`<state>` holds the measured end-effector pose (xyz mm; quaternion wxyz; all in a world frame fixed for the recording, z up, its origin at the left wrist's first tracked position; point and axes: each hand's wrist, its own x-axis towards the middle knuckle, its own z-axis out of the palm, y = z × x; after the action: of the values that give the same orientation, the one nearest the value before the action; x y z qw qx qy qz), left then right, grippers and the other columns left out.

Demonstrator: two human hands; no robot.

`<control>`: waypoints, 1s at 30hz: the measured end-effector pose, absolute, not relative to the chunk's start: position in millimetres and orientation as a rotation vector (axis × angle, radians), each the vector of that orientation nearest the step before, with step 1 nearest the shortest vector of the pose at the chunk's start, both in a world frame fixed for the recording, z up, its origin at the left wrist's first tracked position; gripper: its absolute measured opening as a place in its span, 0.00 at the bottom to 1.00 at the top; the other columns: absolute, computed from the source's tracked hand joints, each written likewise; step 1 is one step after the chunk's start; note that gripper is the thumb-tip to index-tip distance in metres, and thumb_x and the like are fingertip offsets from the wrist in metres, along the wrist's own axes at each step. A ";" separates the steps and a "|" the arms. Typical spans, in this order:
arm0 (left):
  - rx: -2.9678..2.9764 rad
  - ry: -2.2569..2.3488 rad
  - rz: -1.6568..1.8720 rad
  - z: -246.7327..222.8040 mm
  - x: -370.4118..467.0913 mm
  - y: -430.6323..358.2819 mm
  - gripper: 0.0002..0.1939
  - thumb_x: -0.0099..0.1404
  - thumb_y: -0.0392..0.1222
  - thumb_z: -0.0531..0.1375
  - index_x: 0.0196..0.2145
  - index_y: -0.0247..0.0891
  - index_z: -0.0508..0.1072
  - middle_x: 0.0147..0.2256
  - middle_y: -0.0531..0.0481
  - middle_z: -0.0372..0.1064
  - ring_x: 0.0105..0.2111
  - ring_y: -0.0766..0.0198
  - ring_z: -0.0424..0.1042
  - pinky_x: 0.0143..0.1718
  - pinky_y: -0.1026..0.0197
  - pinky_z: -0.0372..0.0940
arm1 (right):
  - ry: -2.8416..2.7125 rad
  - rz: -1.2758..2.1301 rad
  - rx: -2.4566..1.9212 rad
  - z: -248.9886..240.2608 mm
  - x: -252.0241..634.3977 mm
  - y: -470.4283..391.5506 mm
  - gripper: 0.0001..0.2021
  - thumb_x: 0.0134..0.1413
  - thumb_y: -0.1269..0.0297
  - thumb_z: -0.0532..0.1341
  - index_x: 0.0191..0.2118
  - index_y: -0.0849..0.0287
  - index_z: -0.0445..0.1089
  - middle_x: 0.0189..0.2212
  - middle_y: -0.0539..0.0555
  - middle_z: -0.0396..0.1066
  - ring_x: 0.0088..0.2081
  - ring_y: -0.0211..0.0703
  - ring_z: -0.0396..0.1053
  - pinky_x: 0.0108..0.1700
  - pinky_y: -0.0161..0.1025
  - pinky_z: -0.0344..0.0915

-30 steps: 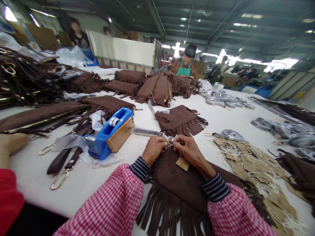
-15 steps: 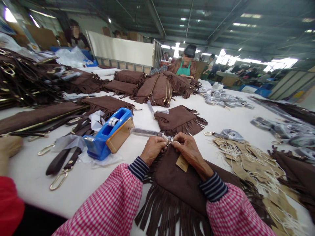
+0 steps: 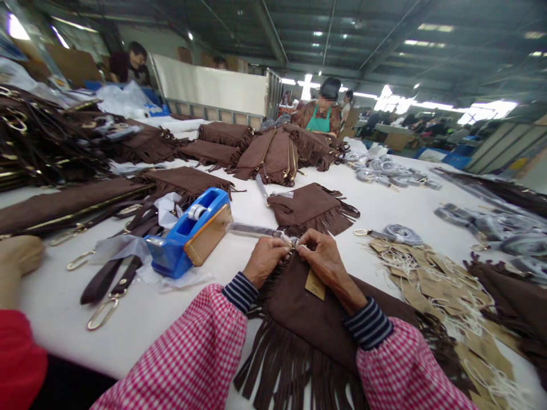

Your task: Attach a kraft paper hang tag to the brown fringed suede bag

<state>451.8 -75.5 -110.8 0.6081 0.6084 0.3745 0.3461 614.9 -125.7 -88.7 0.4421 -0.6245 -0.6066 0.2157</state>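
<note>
1. My left hand (image 3: 265, 261) and my right hand (image 3: 322, 257) are pressed close together, fingertips almost meeting, pinched on the small metal fitting (image 3: 294, 244) at the top corner of the brown fringed bag (image 3: 311, 319) lying just under my wrists.
2. Compared with a second ago little has moved: both hands have crept slightly up and inward on the fitting, and my right thumb now sits tighter against it. I judge I am still in the fiddly middle of fastening, not finished.
3. The paper tag (image 3: 315, 285) lies on the bag just below my right hand, shifted a touch toward me with the bag; its string I cannot make out.
4. The clear-wrapped strap (image 3: 256, 230) runs away from my left fingertips toward the blue tape dispenser (image 3: 188, 230), which stands just beyond and left of my left hand, unchanged.
5. To the right of my right hand lies the pile of loose tags (image 3: 431, 279) with white strings.
6. Far to my left, a co-worker's hand (image 3: 19, 256) has drifted slightly on the table (image 3: 384, 205).
</note>
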 end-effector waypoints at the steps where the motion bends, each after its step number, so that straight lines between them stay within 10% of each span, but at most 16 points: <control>1: 1.405 0.866 0.802 -110.8 451.9 -75.4 0.08 0.53 0.38 0.59 0.21 0.34 0.75 0.21 0.52 0.67 0.22 0.68 0.62 0.25 0.66 0.55 | -1.509 0.521 -1.556 -88.1 614.1 -125.9 0.01 0.47 0.68 0.61 0.27 0.57 0.69 0.21 0.47 0.69 0.25 0.39 0.65 0.30 0.35 0.59; 24: 1.562 0.929 0.895 -113.0 452.8 -75.6 0.09 0.54 0.41 0.60 0.24 0.35 0.78 0.23 0.50 0.71 0.26 0.64 0.66 0.29 0.63 0.57 | -1.550 0.488 -1.559 -88.7 610.0 -126.5 0.03 0.50 0.69 0.63 0.27 0.57 0.70 0.19 0.45 0.70 0.25 0.39 0.69 0.33 0.36 0.61; 30: 1.649 0.984 0.964 -104.1 444.9 -79.6 0.10 0.57 0.44 0.61 0.27 0.37 0.80 0.27 0.50 0.75 0.28 0.61 0.69 0.32 0.62 0.59 | -1.601 0.598 -1.502 -82.0 614.9 -129.5 0.03 0.53 0.67 0.64 0.35 0.58 0.73 0.31 0.49 0.75 0.31 0.40 0.71 0.34 0.37 0.61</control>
<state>444.9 -79.6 -104.1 0.4760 0.6749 0.4028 0.3946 614.9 -129.5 -82.0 0.4200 -0.5991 -0.6386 0.2385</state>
